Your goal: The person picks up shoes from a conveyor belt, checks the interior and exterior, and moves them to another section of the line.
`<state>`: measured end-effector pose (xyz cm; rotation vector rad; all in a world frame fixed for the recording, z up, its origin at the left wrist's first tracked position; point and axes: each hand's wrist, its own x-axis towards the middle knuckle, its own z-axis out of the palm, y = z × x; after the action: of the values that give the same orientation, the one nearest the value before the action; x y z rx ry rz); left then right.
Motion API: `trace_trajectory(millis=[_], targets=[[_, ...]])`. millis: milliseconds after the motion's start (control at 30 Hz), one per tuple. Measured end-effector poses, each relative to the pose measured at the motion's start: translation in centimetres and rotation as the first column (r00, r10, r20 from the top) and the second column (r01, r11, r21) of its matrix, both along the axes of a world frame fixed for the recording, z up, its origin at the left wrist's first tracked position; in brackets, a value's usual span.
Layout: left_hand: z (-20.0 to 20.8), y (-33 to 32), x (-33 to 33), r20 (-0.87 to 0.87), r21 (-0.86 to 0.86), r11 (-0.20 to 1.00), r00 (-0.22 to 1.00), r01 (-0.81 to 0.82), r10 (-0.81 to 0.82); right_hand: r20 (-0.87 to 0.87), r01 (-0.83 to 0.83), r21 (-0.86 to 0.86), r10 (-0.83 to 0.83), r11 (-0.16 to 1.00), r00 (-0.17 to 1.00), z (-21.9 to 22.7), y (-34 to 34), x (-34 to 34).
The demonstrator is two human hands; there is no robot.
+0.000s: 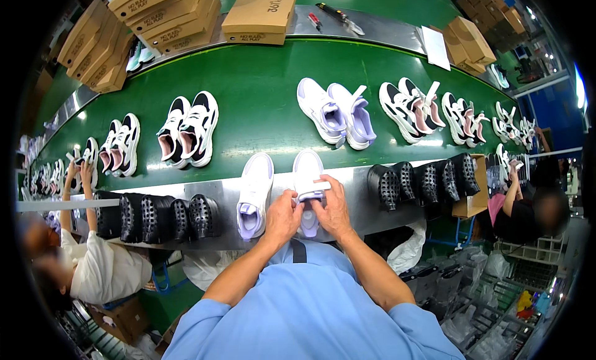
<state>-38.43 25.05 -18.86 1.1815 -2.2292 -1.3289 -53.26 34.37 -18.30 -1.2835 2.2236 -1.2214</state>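
Note:
A white and lilac sneaker (307, 166) stands toe-away on the metal ledge in front of me. My left hand (284, 216) grips its left side near the collar, fingers bent. On the opposite side, my right hand (334, 209) closes around the collar and tongue area, its fingers by the end of the white strap (314, 189) that lies across the shoe. Both hands partly cover the shoe's opening. The matching sneaker (256, 181) stands just left of my left hand, untouched, its lilac lining showing.
On the green belt (254, 93) stand another lilac pair (335, 111) and several black-and-white pairs (189, 127). Black perforated shoe forms (428, 183) line the ledge on both sides. Shoeboxes (259, 15) and tools (340, 18) lie beyond. Co-workers (102, 270) work at either side.

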Motion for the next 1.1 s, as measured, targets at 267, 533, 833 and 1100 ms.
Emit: trace_trajectory(millis=[267, 533, 833, 1100], targets=[[-1.5, -1.7, -0.4, 0.036, 0.048, 0.980, 0.981, -0.194, 0.193, -0.127, -0.256, -0.130, 0.240, 0.958, 0.962, -0.6, -0.7, -1.3], [2.1, 0.1, -0.7, -0.013, 0.074, 0.988, 0.990, -0.138, 0.139, -0.265, -0.322, -0.046, 0.300, 0.946, 0.917, 0.5, 0.0, -0.6], [4.6, 1.0, -3.3, 0.114, -0.640, 0.659, 0.898, 0.394, -0.426, 0.296, 0.089, 0.217, -0.152, 0.972, 0.943, -2.7, 2.8, 2.1], [3.1, 0.1, -1.8, 0.346, -0.661, 0.485, 0.806, 0.573, -0.481, 0.340, 0.159, 0.316, -0.268, 0.935, 0.901, -3.0, 2.7, 2.7]])
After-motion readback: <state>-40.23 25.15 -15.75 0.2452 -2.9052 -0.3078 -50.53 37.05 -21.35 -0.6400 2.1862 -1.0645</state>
